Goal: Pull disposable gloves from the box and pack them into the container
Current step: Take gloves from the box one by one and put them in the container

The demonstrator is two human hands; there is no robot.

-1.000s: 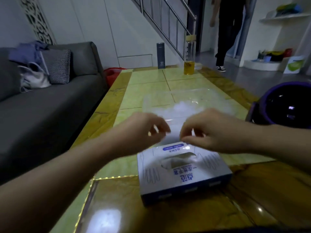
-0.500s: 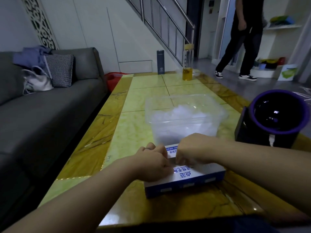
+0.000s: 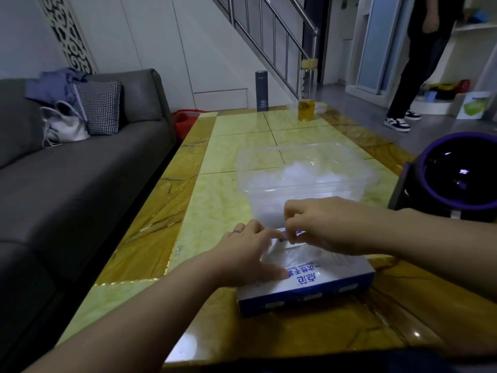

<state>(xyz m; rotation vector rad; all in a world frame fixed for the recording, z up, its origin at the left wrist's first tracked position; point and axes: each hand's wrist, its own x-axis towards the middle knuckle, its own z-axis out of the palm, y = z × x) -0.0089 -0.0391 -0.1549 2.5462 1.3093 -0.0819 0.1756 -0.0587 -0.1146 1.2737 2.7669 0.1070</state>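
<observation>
Box: the blue-and-white glove box lies flat on the tabletop, close to the near edge. Its long axis runs left to right and is slightly skewed, so the right end sits a little farther away. The slot faces up, and the print reads upside down from here.
Glove: a clear film glove bulges out of the slot in the middle of the box top.
Left grip: the left grip is released. It lies flat on the left part of the box top, fingers fairly straight and pointing right, thumb on the near side.
Right grip: the right grip has curled fingers. Their tips pinch the glove film at the slot's far edge.
Container: the clear tub stands just beyond the box, its long axis also left to right. A heap of whitish gloves lies inside.
Far end of the tabletop: a dark flask and a glass bottle with amber liquid both stand upright.
Right of the tub: a black round object with a purple rim.
Left: a grey sofa carries a checked cushion and a pale bag.
Background: a person in dark clothes stands at the far right.
</observation>
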